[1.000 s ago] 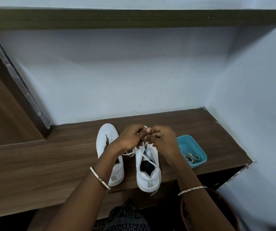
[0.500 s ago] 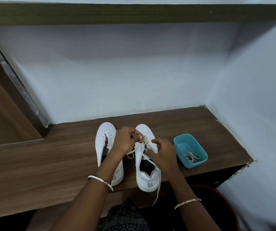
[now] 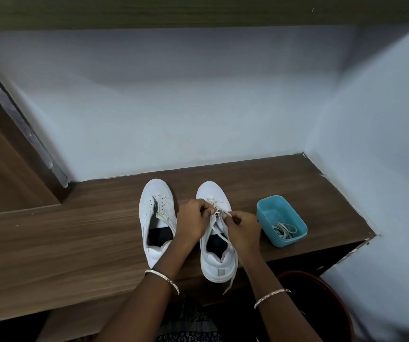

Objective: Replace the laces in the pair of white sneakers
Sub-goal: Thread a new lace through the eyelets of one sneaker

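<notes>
The left hand (image 3: 193,223) and right hand (image 3: 244,229) meet over the right sneaker (image 3: 217,262), each with fingers curled and pinching the lace (image 3: 223,214) just above the eyelets. One loose end of the lace hangs over the worktop's (image 3: 75,243) front edge. This sneaker stands with its heel at the front edge and its toe toward the back. A grey heel tab (image 3: 220,272) is too small to read. The left sneaker (image 3: 156,213) stands just beside it, parallel. A teal tub (image 3: 288,241) holding coiled laces (image 3: 285,229) sits near the front right corner. The worktop is brown wood grain set into a pale blue walled corner, with a dark shelf (image 3: 198,13) above and a red-brown bucket (image 3: 322,283) below right.
</notes>
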`<act>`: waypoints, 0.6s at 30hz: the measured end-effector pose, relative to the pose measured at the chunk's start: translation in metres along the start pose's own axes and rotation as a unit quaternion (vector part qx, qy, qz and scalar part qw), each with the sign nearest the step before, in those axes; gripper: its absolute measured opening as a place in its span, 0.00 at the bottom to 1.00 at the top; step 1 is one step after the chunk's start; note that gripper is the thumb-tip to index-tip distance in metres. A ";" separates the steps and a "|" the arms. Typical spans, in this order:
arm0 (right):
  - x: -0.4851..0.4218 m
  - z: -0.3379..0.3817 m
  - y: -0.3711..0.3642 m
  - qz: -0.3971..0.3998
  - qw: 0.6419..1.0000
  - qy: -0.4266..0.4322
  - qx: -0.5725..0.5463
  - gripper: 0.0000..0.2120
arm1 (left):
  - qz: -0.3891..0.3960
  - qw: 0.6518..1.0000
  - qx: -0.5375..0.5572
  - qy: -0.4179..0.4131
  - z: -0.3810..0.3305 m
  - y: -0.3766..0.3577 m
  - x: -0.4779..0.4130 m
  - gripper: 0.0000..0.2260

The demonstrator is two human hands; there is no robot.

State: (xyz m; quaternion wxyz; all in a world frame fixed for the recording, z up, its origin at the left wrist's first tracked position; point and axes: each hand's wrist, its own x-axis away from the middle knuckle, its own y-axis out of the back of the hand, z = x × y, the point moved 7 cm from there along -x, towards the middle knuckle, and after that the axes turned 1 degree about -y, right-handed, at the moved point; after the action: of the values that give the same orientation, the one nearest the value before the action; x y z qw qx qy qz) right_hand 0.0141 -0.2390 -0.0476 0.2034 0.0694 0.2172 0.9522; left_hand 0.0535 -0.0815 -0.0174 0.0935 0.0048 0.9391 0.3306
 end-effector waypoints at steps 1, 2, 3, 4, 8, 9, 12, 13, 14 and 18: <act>-0.003 -0.006 -0.002 0.012 0.999 -0.016 -0.025 0.07 | -0.009 1.000 -0.001 -0.001 0.000 -0.002 0.000 0.04; -0.004 -0.010 -0.004 0.024 0.998 -0.032 -0.047 0.07 | -0.017 1.000 -0.005 -0.002 -0.001 -0.003 0.001 0.04; -0.004 -0.013 -0.005 0.034 0.996 -0.045 -0.067 0.06 | -0.023 1.000 -0.011 -0.005 -0.003 -0.005 0.002 0.04; -0.005 -0.016 -0.006 0.045 0.994 -0.058 -0.086 0.05 | -0.028 0.999 -0.020 -0.009 -0.005 -0.007 0.003 0.04; -0.003 -0.024 -0.009 0.081 0.975 -0.111 -0.172 0.04 | -0.021 0.992 -0.121 -0.028 -0.015 -0.015 0.007 0.08; -0.003 -0.026 -0.010 0.090 0.971 -0.122 -0.183 0.04 | -0.016 0.989 -0.142 -0.031 -0.017 -0.017 0.008 0.09; -0.003 -0.029 -0.013 0.112 0.962 -0.138 -0.206 0.05 | -0.015 0.987 -0.159 -0.034 -0.021 -0.021 0.010 0.09; -0.003 -0.029 -0.013 0.117 0.959 -0.144 -0.215 0.05 | -0.019 0.987 -0.155 -0.035 -0.021 -0.021 0.011 0.09; -0.004 -0.030 -0.014 0.121 0.956 -0.148 -0.222 0.05 | -0.023 0.988 -0.151 -0.036 -0.021 -0.022 0.011 0.08; -0.003 -0.030 -0.016 0.135 0.954 -0.142 -0.228 0.05 | -0.032 0.988 -0.151 -0.028 -0.021 -0.023 0.013 0.08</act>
State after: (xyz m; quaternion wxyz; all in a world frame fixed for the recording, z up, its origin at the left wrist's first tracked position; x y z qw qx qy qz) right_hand 0.0160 -0.2390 -0.0818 0.1122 0.1841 -0.0485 0.9753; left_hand 0.0380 -0.1116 -0.0180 0.1299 -0.0296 0.8752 0.4651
